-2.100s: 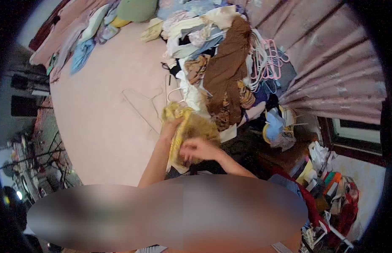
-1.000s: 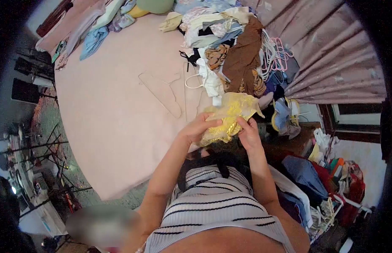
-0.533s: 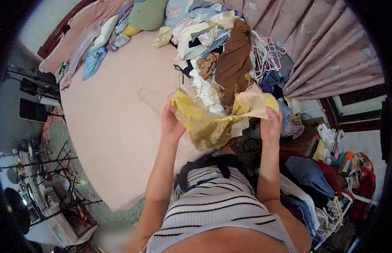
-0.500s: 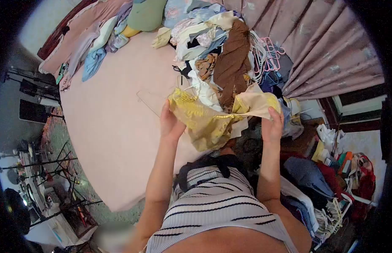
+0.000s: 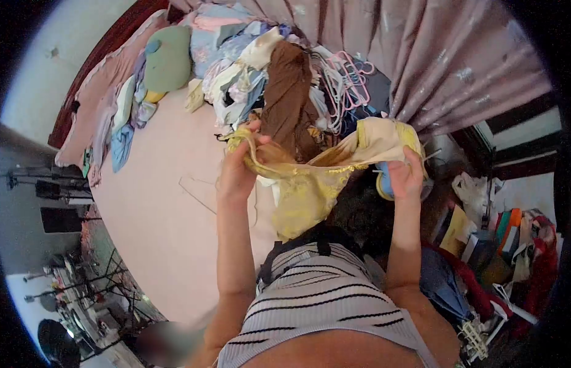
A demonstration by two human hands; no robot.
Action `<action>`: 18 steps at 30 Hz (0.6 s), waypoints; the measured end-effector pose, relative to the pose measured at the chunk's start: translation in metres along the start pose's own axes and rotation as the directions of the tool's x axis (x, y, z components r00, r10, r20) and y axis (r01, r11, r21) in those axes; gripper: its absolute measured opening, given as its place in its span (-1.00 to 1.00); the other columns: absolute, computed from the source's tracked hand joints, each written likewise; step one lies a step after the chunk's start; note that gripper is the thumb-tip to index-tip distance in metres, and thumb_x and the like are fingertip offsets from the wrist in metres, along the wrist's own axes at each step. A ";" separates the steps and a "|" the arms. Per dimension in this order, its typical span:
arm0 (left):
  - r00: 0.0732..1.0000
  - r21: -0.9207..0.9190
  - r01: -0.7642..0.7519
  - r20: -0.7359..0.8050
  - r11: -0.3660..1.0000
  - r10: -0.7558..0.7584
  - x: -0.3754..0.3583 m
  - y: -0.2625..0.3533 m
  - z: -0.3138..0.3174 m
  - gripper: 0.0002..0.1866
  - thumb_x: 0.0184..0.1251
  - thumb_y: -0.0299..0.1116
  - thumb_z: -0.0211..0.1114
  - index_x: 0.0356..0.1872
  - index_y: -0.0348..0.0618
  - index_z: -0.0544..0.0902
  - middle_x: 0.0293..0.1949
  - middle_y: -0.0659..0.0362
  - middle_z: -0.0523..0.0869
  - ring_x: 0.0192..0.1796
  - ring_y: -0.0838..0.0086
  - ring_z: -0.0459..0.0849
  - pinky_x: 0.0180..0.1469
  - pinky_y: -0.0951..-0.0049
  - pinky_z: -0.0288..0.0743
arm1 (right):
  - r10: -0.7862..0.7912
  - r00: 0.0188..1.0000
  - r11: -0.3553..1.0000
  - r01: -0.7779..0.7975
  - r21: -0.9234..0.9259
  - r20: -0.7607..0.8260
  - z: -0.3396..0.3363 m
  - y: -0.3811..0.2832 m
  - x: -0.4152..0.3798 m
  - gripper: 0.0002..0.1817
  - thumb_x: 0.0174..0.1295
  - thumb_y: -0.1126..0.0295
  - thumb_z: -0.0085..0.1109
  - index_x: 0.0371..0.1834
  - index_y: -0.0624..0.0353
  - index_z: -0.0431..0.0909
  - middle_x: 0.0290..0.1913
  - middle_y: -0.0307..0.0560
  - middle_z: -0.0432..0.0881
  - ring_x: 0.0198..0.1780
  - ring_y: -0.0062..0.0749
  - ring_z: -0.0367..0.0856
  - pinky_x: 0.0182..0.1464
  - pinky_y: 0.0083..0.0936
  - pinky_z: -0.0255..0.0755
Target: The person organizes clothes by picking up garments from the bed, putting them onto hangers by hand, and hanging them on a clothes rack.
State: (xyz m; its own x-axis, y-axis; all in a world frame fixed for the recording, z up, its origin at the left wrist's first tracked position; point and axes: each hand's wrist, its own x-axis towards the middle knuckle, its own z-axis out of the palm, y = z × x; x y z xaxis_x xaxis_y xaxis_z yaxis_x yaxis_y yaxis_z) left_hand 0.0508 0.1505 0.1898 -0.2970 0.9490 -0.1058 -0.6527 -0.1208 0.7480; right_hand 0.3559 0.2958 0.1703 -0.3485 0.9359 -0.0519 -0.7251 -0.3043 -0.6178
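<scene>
A yellow lace bra [image 5: 310, 193] with a cream inner side hangs stretched between my two hands, above the bed edge and in front of my lap. My left hand [image 5: 237, 172] is closed on its left end, where a thin yellow strip runs over the fingers. At the other end my right hand [image 5: 406, 175] pinches the cream and yellow part [image 5: 380, 138]. The sheer lace sags down in the middle. Behind it lies a brown cloth [image 5: 286, 86] on a clothes heap [image 5: 239, 86].
A pink-sheeted bed [image 5: 169, 202] spreads to the left, with a thin wire hanger [image 5: 196, 196] on it. Pink and white hangers [image 5: 347, 86] lie by the curtain [image 5: 445, 55]. A green cushion [image 5: 169, 58] rests at the back. Bags and clothes [image 5: 482, 245] crowd the right side.
My left hand has gone from an open hold under the lace to a closed grip on its edge. The bra is turned, showing more of its cream inside. The view has shifted right.
</scene>
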 end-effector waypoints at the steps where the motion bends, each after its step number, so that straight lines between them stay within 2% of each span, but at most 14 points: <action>1: 1.000 0.075 -0.006 -0.005 0.997 0.006 0.009 -0.007 0.015 -0.60 0.32 -0.27 -0.02 0.13 -0.20 0.35 -0.21 0.13 0.63 -0.20 0.55 0.57 -0.34 0.51 0.51 | -0.022 1.000 0.997 0.023 -0.077 0.014 0.004 -0.002 0.003 -0.52 0.13 0.42 0.04 0.13 0.35 0.27 0.12 0.02 0.41 0.16 -0.25 0.37 0.22 -0.31 0.20; 2: 1.000 0.078 0.009 0.004 0.997 -0.010 0.012 -0.016 0.034 -0.60 0.32 -0.27 -0.02 0.13 -0.20 0.35 -0.21 0.13 0.63 -0.20 0.55 0.57 -0.34 0.51 0.51 | -0.040 0.999 0.986 0.043 -0.163 0.023 0.007 -0.005 0.001 -0.52 0.11 0.46 0.06 0.13 0.35 0.28 0.09 0.01 0.44 0.13 -0.27 0.40 0.18 -0.35 0.25; 3: 0.990 0.082 0.136 0.029 0.987 -0.139 0.015 -0.022 0.052 -0.60 0.31 -0.23 -0.01 0.11 -0.19 0.37 -0.22 0.12 0.63 -0.25 0.55 0.58 -0.34 0.52 0.50 | -0.089 0.995 0.965 0.074 -0.253 -0.050 0.009 -0.003 0.000 -0.59 0.02 0.55 0.12 0.01 0.27 0.38 -0.03 -0.08 0.51 0.01 -0.33 0.48 0.07 -0.44 0.34; 4: 0.963 0.095 0.258 0.057 0.961 -0.264 0.019 -0.031 0.066 -0.59 0.30 -0.19 -0.01 0.09 -0.18 0.39 -0.22 0.12 0.63 -0.29 0.56 0.58 -0.34 0.52 0.50 | -0.109 0.992 0.965 0.092 -0.246 -0.060 0.010 0.000 -0.004 -0.59 0.02 0.55 0.12 0.01 0.27 0.38 -0.03 -0.08 0.51 0.01 -0.33 0.48 0.07 -0.44 0.34; 5: 0.939 0.117 0.308 0.124 0.944 -0.322 0.022 -0.049 0.070 -0.59 0.29 -0.14 0.00 0.06 -0.17 0.41 -0.21 0.14 0.63 -0.25 0.55 0.58 -0.30 0.51 0.50 | -0.103 0.992 0.859 0.126 -0.496 0.074 0.012 0.003 -0.010 -0.68 0.01 0.56 0.12 -0.11 0.25 0.40 -0.06 -0.08 0.52 -0.04 -0.35 0.48 0.05 -0.44 0.34; 6: 0.905 0.143 0.358 0.189 0.923 -0.381 0.022 -0.067 0.071 -0.58 0.27 -0.10 0.01 0.04 -0.16 0.43 -0.20 0.15 0.63 -0.21 0.55 0.58 -0.26 0.49 0.51 | -0.058 0.980 0.687 0.178 -0.704 0.191 0.016 0.008 -0.018 -0.77 0.00 0.57 0.12 -0.22 0.22 0.42 -0.09 -0.08 0.52 -0.09 -0.36 0.49 0.02 -0.44 0.34; 8: 0.890 0.166 0.413 0.138 0.896 -0.436 0.012 -0.086 0.088 -0.57 0.26 -0.04 0.05 0.00 -0.13 0.45 -0.17 0.19 0.61 -0.13 0.54 0.54 -0.17 0.48 0.49 | -0.017 0.900 0.426 0.401 -0.811 0.436 0.055 0.011 -0.041 -0.78 -0.12 0.57 0.18 -0.40 0.18 0.35 -0.20 -0.12 0.53 -0.21 -0.32 0.50 -0.09 -0.51 0.36; 9: 0.881 0.103 0.439 0.144 0.893 -0.450 0.010 -0.095 0.088 -0.55 0.23 0.00 0.10 -0.02 -0.12 0.47 -0.13 0.21 0.58 -0.09 0.53 0.52 -0.10 0.52 0.45 | 0.063 0.919 0.231 0.365 -0.902 0.388 0.071 0.013 -0.059 -0.76 -0.15 0.55 0.18 -0.41 0.18 0.34 -0.21 -0.11 0.52 -0.21 -0.27 0.50 -0.13 -0.51 0.36; 10: 0.814 0.078 0.564 0.120 0.822 -0.569 0.003 -0.093 0.090 -0.55 0.20 -0.02 0.16 -0.01 -0.10 0.47 -0.11 0.20 0.57 -0.09 0.54 0.52 -0.09 0.54 0.43 | 0.137 0.937 0.016 0.323 -0.946 0.322 0.084 0.016 -0.076 -0.75 -0.17 0.54 0.18 -0.41 0.19 0.32 -0.23 -0.10 0.51 -0.21 -0.21 0.50 -0.16 -0.52 0.37; 12: 0.796 -0.031 0.596 0.154 0.803 -0.585 -0.006 -0.089 0.081 -0.61 0.19 -0.19 0.21 -0.01 -0.14 0.46 -0.10 0.20 0.57 -0.08 0.52 0.53 -0.07 0.50 0.44 | 0.084 0.861 0.007 0.503 -0.865 0.501 0.097 0.026 -0.103 -0.75 -0.18 0.54 0.17 -0.41 0.19 0.34 -0.23 -0.10 0.49 -0.21 -0.11 0.48 -0.18 -0.50 0.37; 14: 0.811 0.013 0.552 0.222 0.834 -0.541 -0.015 -0.081 0.073 -0.63 0.17 -0.26 0.21 -0.02 -0.17 0.48 -0.11 0.17 0.59 -0.09 0.47 0.56 -0.07 0.45 0.47 | 0.044 0.844 0.012 0.535 -0.845 0.535 0.100 0.032 -0.125 -0.80 -0.14 0.53 0.18 -0.43 0.22 0.37 -0.12 -0.09 0.52 -0.20 -0.16 0.52 -0.16 -0.47 0.38; 16: 0.819 0.056 0.508 0.278 0.860 -0.502 -0.028 -0.071 0.070 -0.65 0.15 -0.34 0.21 -0.03 -0.20 0.49 -0.12 0.14 0.61 -0.11 0.41 0.59 -0.06 0.41 0.50 | 0.025 0.848 0.216 0.512 -0.831 0.529 0.100 0.033 -0.145 -0.83 -0.01 0.40 0.19 -0.45 0.25 0.44 -0.03 -0.10 0.53 -0.14 -0.19 0.56 -0.14 -0.44 0.42; 17: 0.829 0.072 0.469 0.307 0.880 -0.467 -0.036 -0.066 0.071 -0.64 0.12 -0.41 0.22 -0.02 -0.20 0.49 -0.11 0.15 0.60 -0.09 0.41 0.59 -0.05 0.41 0.49 | -0.022 0.859 0.262 0.498 -0.827 0.511 0.098 0.030 -0.152 -0.83 0.04 0.39 0.19 -0.50 0.28 0.49 -0.01 -0.09 0.55 -0.17 -0.36 0.57 -0.16 -0.52 0.42; 18: 0.836 0.093 0.429 0.336 0.898 -0.434 -0.044 -0.060 0.074 -0.63 0.08 -0.48 0.23 -0.02 -0.20 0.49 -0.10 0.15 0.60 -0.08 0.41 0.58 -0.03 0.41 0.48 | -0.056 0.911 0.359 0.399 -0.844 0.408 0.092 0.030 -0.161 -0.84 0.08 0.40 0.16 -0.47 0.30 0.53 -0.12 -0.09 0.60 -0.22 -0.49 0.56 -0.19 -0.57 0.41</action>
State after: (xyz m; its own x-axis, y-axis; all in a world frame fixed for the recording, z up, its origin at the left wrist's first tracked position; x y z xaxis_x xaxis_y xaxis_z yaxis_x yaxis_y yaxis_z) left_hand 0.1552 0.1373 0.1979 0.2693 0.9435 -0.1930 -0.6488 0.3258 0.6877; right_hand 0.3359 0.1202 0.2324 -0.5195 0.7975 0.3068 0.1020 0.4144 -0.9044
